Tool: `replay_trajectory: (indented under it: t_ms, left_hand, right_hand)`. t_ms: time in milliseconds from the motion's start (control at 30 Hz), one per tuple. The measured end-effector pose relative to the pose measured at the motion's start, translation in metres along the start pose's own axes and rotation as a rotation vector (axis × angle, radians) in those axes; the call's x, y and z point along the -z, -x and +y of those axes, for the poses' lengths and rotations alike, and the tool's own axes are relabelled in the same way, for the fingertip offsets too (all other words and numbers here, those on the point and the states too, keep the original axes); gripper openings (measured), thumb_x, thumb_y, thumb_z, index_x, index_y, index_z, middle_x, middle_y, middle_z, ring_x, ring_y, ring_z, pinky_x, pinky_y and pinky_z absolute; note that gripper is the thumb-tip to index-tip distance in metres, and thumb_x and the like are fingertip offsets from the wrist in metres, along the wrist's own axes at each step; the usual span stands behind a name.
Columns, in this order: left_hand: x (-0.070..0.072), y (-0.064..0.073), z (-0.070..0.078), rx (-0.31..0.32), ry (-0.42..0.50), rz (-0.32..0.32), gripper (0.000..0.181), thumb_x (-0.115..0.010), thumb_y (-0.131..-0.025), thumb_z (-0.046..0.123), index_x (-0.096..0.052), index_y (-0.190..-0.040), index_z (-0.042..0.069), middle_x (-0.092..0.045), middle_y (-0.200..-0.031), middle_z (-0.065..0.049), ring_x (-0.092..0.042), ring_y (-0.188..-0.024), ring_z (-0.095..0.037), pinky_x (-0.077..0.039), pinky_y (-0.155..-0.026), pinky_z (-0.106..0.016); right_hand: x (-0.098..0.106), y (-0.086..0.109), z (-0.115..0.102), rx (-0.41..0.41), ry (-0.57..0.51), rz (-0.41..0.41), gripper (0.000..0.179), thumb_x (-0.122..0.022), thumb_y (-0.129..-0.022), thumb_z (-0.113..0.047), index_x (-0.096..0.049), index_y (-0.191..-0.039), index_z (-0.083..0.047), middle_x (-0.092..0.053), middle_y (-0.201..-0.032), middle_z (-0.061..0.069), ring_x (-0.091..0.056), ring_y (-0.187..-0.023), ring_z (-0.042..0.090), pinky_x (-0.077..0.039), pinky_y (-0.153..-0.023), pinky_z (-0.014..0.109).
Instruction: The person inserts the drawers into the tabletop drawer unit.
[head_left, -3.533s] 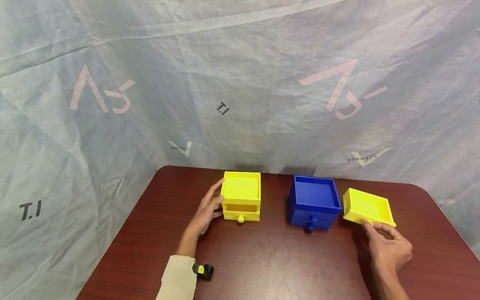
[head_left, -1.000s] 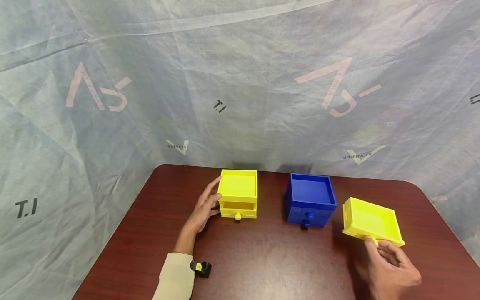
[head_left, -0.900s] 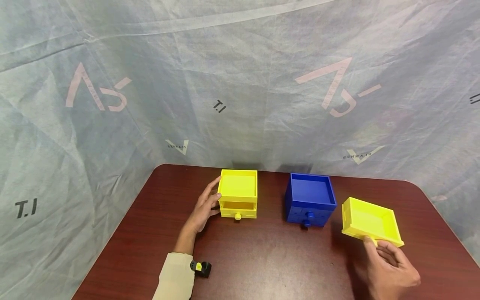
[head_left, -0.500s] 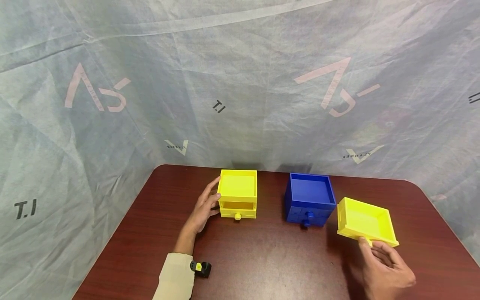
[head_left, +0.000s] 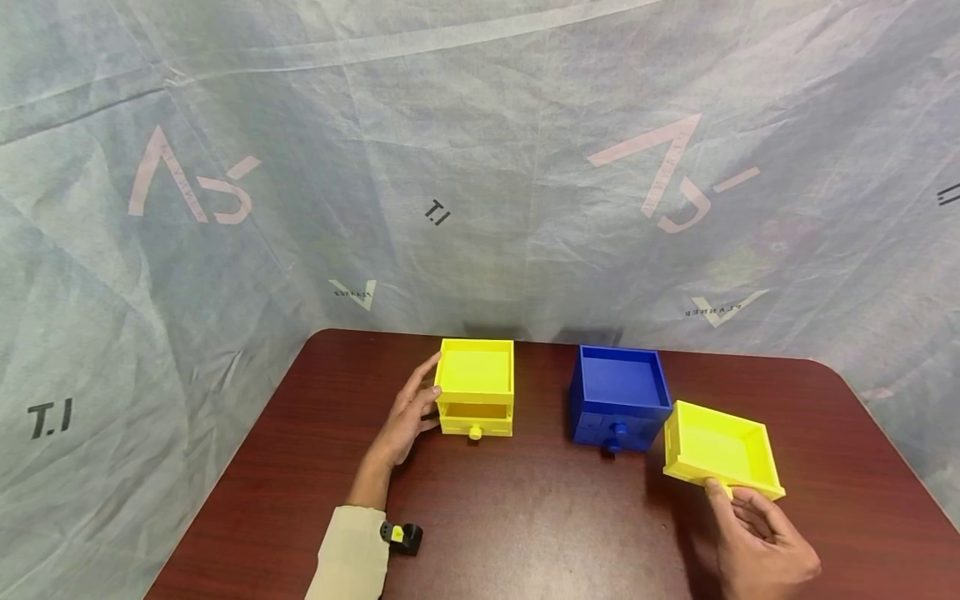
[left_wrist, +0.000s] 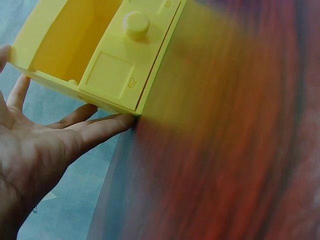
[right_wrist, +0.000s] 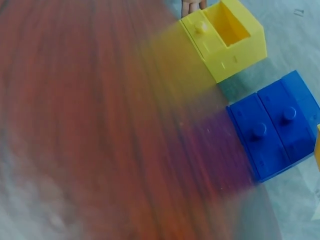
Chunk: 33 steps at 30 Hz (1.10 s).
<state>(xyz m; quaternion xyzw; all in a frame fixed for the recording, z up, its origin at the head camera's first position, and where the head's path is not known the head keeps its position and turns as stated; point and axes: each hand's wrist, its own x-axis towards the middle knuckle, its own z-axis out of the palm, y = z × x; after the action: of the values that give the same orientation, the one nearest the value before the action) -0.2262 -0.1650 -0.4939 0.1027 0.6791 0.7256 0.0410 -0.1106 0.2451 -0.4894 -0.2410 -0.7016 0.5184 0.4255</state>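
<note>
A small yellow drawer cabinet (head_left: 476,367) stands near the table's back edge, its upper slot open and its lower drawer (left_wrist: 112,75) in place. My left hand (head_left: 401,429) rests against the cabinet's left side with extended fingers; in the left wrist view the fingertips (left_wrist: 122,121) touch that side wall. My right hand (head_left: 765,546) pinches the knob of a loose yellow drawer (head_left: 723,450) between thumb and fingers. The drawer is tilted, its inside bare, in front of and right of the blue cabinet. In the right wrist view only a sliver of yellow shows at the right edge.
Between the yellow cabinet and the loose drawer stands a blue cabinet (head_left: 622,379), both its drawers (right_wrist: 275,135) closed, knobs facing the person. The dark red-brown table (head_left: 525,517) has rounded back corners. A grey printed cloth (head_left: 480,167) hangs behind and beside it.
Over the last second my right hand has carried the yellow drawer left, closer to the blue cabinet; earlier it came toward the person. My left hand has stayed at the yellow cabinet.
</note>
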Motion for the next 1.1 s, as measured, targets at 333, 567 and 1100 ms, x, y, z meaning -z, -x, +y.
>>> replay_trajectory:
  t_ms: [333,567,1100]
  left_hand:
    - [0.000,0.001,0.001,0.002,-0.011,0.004,0.056,-0.045,-0.105,0.025,-0.028,-0.157,0.033,-0.040,-0.140,-0.022,-0.057,-0.116,-0.042,-0.035,-0.098,-0.071]
    - [0.000,0.001,0.000,0.002,-0.007,0.006,0.056,-0.046,-0.104,0.026,-0.029,-0.157,0.034,-0.042,-0.139,-0.022,-0.058,-0.115,-0.041,-0.036,-0.098,-0.070]
    - [0.000,0.000,0.000,0.006,-0.019,0.004,0.055,-0.046,-0.105,0.028,-0.029,-0.156,0.036,-0.036,-0.145,-0.021,-0.055,-0.118,-0.044,-0.034,-0.099,-0.072]
  right_hand:
    - [0.007,0.008,-0.008,-0.079,0.080,0.039,0.035,-0.093,-0.067,-0.016,-0.074,-0.086,0.006,-0.059,-0.063,-0.026,-0.058,-0.052,-0.009,-0.045,-0.055,0.006]
    - [0.013,0.013,-0.012,-0.151,0.104,0.020,0.032,-0.092,-0.070,-0.021,-0.074,-0.084,0.001,-0.059,-0.062,-0.027,-0.058,-0.052,-0.009,-0.045,-0.053,0.007]
    - [0.018,0.026,-0.017,-0.195,0.167,-0.047,0.039,-0.089,-0.074,-0.027,-0.071,-0.087,0.005,-0.055,-0.059,-0.031,-0.056,-0.049,-0.009,-0.044,-0.049,0.007]
